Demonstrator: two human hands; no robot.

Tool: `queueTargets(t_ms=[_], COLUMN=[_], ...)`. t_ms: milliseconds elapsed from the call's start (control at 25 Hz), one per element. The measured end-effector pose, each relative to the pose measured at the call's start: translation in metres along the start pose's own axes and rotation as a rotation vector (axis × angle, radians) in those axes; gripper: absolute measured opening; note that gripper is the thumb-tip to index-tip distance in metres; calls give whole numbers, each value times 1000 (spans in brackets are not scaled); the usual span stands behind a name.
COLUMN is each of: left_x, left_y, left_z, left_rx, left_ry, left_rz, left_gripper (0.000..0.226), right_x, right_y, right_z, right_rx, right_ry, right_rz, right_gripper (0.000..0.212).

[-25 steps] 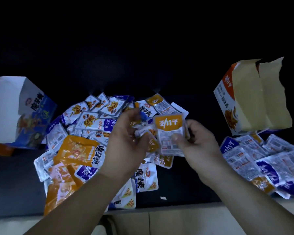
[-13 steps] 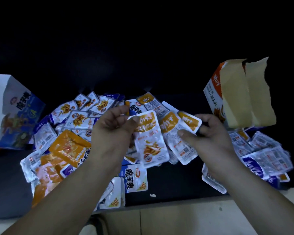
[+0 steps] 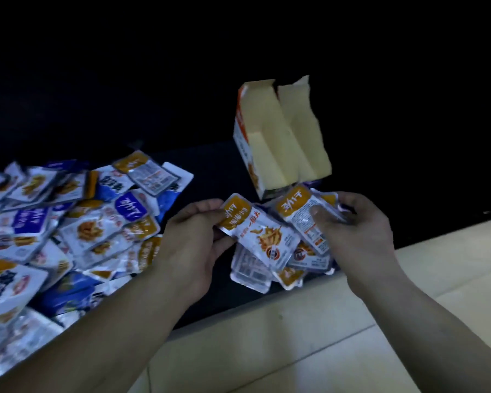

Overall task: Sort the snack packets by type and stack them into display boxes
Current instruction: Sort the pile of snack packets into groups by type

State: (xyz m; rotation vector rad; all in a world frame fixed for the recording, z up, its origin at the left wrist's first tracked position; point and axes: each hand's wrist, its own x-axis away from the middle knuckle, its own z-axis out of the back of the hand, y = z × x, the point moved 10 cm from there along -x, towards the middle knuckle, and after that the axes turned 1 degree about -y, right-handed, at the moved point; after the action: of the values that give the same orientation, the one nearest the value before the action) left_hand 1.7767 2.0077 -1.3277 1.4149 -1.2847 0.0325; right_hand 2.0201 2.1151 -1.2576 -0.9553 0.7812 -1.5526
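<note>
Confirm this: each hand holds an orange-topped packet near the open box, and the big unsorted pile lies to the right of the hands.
Wrong side. The head view shows the unsorted pile left of the hands, not right. Rest stands: the left hand holds the picture-side packet, the right hand the label-side packet, both orange-topped, near the open box.

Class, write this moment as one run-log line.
left hand: holds front-up packet | right hand: holds back-up packet | orange box: open, beyond hands | unsorted pile: at left

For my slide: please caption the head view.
Left hand and right hand hold orange-topped packets before the open display box; mixed pile at left.
</note>
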Motion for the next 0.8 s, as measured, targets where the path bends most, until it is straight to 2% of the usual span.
queueTargets(t_ms=[80,160,240,280,320,400,480,560,600,680,760,800], left_x=[-3,-2,1,2,3,7,11,14,15,17,26,29], left_y=[-10,-17,-20,-22,-24,-24,-20,-13,-8,7,31,42], left_z=[-23,-39,-48,-51,-53,-60,-61,-45,-30,6,41,55], left_rx=[-32,-232,-463,-502,-498,-494,-559,-587,-597,-715,-963,-1185], left_ry=[25,29,-24,-48,-78,-160,-222,-217,-197,-126,-53,-21], left_rz=[18,11,-46,-63,-68,-96,-160,-218,-248,-347,-545,-676], left_gripper=[11,12,14,15,19,29,37,36,33,27,27,31], right_x=[-15,-19,-7,4,17,37,45,46,47,56,65,70], right_y=[11,19,13,4,-6,-12,2,7,0,-21,-36,-35], right_z=[14,19,23,23,19,-5,-34,-46,-49,-60,-87,-108], right_rx=[27,217,513,569,558,541,635,769,771,625,450,375], right_ry=[11,-33,-8,19,26,-82,-208,-229,-197,-162,-232,-295], right_rz=[-37,-26,108,219,348,530,568,585,614,677,630,565], right_gripper=[21,28,34,39,41,38,39,43,42,38,37,36])
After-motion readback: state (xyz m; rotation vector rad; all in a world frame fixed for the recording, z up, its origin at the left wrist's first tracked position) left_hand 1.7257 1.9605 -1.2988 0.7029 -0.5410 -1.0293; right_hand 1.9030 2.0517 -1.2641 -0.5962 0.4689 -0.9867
